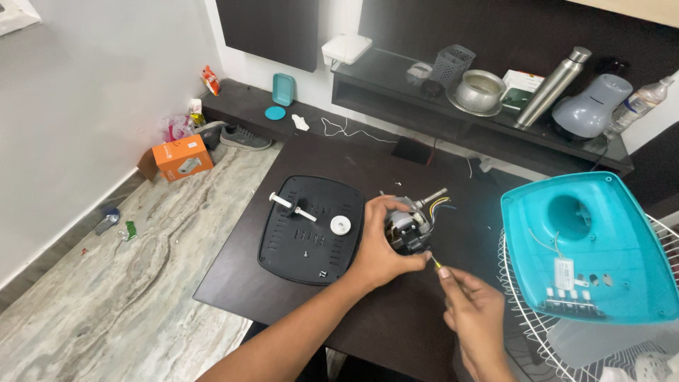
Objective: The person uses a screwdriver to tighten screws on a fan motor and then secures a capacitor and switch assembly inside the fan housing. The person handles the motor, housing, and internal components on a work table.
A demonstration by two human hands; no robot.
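Dark table (283,297); motor (409,228) half-hidden by hands (382,244)

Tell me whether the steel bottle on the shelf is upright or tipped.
Tipped. The steel bottle lies slanted on the dark shelf, its capped end raised toward the wall and its base low near the metal pot.

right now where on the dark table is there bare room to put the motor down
Bare tabletop runs along the far edge, between the black base plate and the wall shelf. A narrower bare strip lies along the near edge, by the left hand. It is crowded on the right: motor, right hand, teal housing and wire grille.
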